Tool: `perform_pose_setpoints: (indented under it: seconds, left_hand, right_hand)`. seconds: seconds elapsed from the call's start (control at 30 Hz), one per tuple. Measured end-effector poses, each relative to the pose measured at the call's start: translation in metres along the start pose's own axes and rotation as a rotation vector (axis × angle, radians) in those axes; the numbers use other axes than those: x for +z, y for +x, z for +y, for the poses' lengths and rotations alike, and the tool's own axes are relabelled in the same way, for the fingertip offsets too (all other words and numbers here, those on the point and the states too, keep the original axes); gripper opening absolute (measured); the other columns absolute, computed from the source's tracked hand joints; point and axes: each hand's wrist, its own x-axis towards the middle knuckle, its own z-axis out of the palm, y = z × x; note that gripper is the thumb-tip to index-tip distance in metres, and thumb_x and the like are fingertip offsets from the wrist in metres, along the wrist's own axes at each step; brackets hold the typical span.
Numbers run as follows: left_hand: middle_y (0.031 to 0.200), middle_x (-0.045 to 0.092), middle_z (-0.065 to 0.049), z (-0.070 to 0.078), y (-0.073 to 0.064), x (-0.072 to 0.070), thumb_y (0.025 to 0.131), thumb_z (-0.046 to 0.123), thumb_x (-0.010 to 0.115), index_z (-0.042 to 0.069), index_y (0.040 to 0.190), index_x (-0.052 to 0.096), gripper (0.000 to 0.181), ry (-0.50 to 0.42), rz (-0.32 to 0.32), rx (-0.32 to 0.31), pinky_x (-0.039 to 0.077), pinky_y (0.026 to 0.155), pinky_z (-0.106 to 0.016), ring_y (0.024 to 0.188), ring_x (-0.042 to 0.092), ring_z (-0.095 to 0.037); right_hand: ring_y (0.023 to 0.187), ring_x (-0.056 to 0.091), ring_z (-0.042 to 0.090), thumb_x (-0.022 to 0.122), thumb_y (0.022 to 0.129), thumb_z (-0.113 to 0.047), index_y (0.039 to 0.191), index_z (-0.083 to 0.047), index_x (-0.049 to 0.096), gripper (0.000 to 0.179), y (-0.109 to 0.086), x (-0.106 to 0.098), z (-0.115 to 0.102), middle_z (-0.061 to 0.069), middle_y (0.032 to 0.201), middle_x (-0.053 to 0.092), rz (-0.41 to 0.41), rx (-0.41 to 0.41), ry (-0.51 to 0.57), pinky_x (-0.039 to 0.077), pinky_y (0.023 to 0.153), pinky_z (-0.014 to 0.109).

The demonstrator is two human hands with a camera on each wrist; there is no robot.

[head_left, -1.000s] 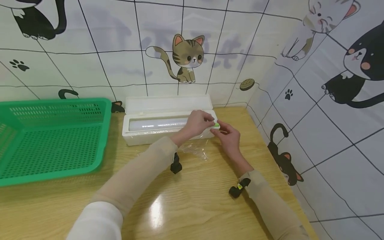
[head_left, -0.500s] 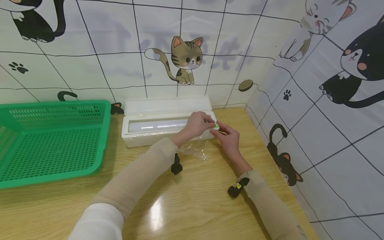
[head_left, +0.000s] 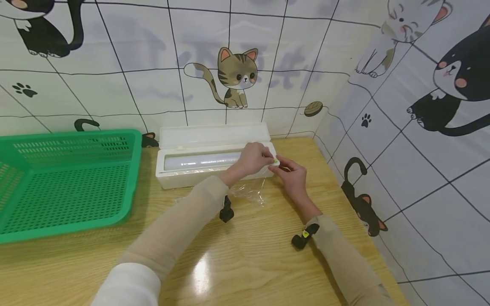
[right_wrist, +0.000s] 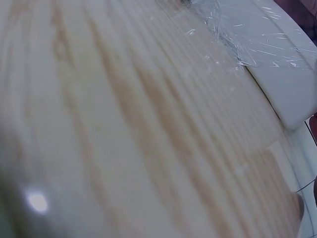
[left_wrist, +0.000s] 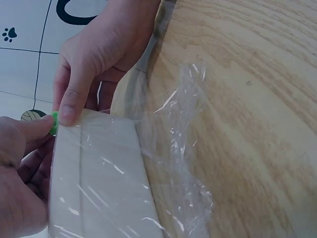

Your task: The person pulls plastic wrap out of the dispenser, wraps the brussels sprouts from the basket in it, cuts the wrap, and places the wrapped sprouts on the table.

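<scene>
A long white cling film box (head_left: 183,178) stands on the table with its lid (head_left: 214,135) raised at the back. Inside it lies a roll of cling film (head_left: 199,160). At the box's right end my left hand (head_left: 250,160) pinches a small green slider (left_wrist: 54,123), mostly hidden by fingers. My right hand (head_left: 294,177) grips that same end corner; in the left wrist view its thumb (left_wrist: 72,106) presses on top. Loose clear film (head_left: 249,192) hangs over the front and lies crumpled on the table. The right wrist view shows mainly tabletop and the box's end (right_wrist: 285,91).
On the left stands a green plastic basket (head_left: 69,182) with a perforated bottom. Cat-printed wall covering (head_left: 153,93) rises behind the table and along its right side. The wooden tabletop (head_left: 245,255) stretches in front of the box.
Both hands stay almost in place at the box's right end. Less of the green slider shows between the fingers now. The whole head view has shifted slightly.
</scene>
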Motion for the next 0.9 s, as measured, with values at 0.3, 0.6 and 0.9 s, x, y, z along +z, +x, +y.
perform_pose_setpoints:
  seconds: [0.3, 0.6, 0.9]
  left_hand:
    - [0.094, 0.077, -0.005, -0.006, 0.002, -0.006, 0.097, 0.015, 0.07, 0.006, 0.099, 0.082, 0.015, -0.019, -0.045, 0.003, 0.049, 0.074, -0.025, 0.084, 0.066, -0.017]
    - [0.091, 0.075, -0.006, -0.009, 0.003, -0.008, 0.097, 0.014, 0.071, 0.005, 0.099, 0.082, 0.014, -0.018, -0.064, 0.025, 0.047, 0.072, -0.025, 0.078, 0.061, -0.015]
    - [0.094, 0.077, -0.009, -0.007, 0.002, -0.004, 0.097, 0.01, 0.07, 0.002, 0.097, 0.08, 0.013, -0.013, -0.042, 0.067, 0.052, 0.076, -0.026, 0.083, 0.067, -0.019]
  right_hand:
    - [0.089, 0.071, 0.012, 0.087, 0.082, -0.004, 0.115, 0.003, 0.075, 0.035, 0.0, -0.001, -0.001, 0.012, 0.112, 0.075, -0.022, -0.073, -0.026, 0.059, 0.075, 0.024]
    - [0.089, 0.072, 0.008, 0.087, 0.082, -0.005, 0.114, 0.002, 0.075, 0.035, 0.001, -0.004, -0.003, 0.016, 0.116, 0.073, -0.036, -0.04, -0.061, 0.059, 0.076, 0.023]
    - [0.088, 0.072, 0.006, 0.083, 0.083, 0.005, 0.113, 0.011, 0.071, 0.033, -0.003, -0.004, -0.03, 0.025, 0.113, 0.071, -0.071, -0.05, -0.09, 0.059, 0.077, 0.023]
